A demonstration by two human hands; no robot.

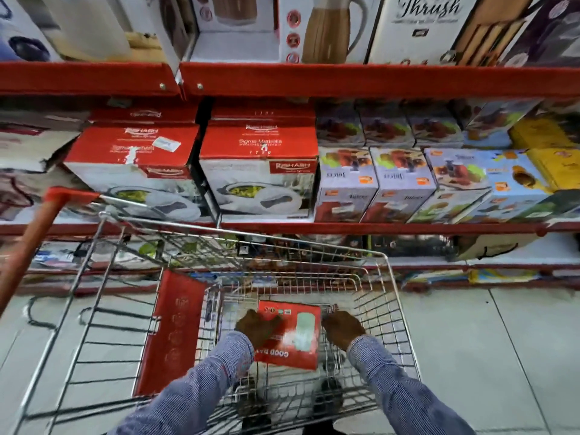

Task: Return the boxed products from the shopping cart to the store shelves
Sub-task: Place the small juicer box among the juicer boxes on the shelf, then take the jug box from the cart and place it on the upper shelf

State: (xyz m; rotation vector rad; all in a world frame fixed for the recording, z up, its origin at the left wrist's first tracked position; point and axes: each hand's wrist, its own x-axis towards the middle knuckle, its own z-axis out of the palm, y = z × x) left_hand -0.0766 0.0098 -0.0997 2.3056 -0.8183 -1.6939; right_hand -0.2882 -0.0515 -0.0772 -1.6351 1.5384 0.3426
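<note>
Head view: a wire shopping cart point(389, 277) stands on a pale tiled floor point(502, 356) directly in front of red store shelves point(345, 80). Inside the cart basket lies a red box point(292, 340) printed with a pale green product picture and white lettering, flat near the basket floor. The left hand point(257, 328) is spread over the box's left edge, fingers laid on its top face in contact with it. The right hand point(342, 328) sits at the box's right edge, fingers curled downward beside the side wall; whether they press the box or merely rest just beside it cannot be told. Neither hand is closed into a fist, and the box is bracketed between the two. Both forearms wear blue striped sleeves point(392, 381). A second, larger red box point(171, 334) stands on edge against the cart's left wall, untouched. The cart handle point(34, 237), orange-red, projects at upper left. On the middle shelf sit two red and white cookware boxes point(257, 171) side by side, with rows of juicer boxes point(345, 183) immediately to their right. The upper shelf carries jug boxes point(326, 29). Lower shelf contents are blurred and cannot be identified.
</note>
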